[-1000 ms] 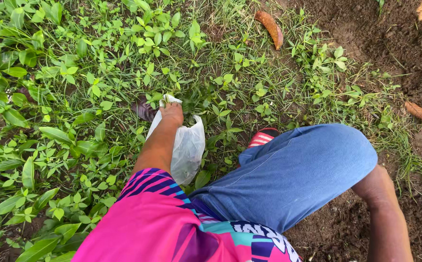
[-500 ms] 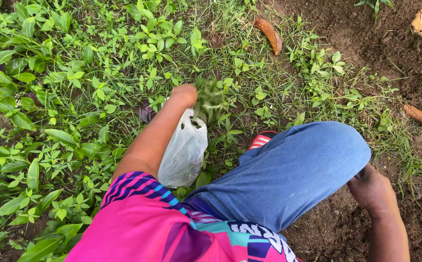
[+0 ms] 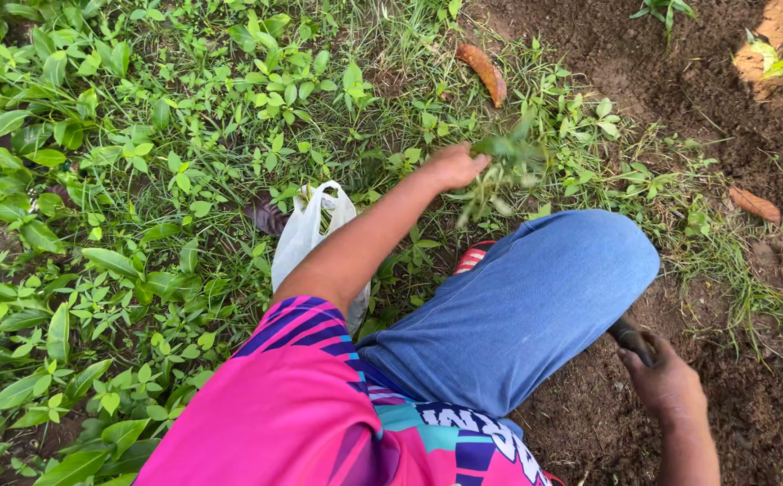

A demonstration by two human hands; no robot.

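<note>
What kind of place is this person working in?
Most likely a garden plot or field edge outdoors: low leafy weeds and grass cover the ground, bare dark soil lies alongside, and the left hand grips a pulled clump of greenery.

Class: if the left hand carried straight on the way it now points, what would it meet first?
The left hand holds a blurred clump of weeds and points right, toward low green plants ahead; depth is unclear.
</note>
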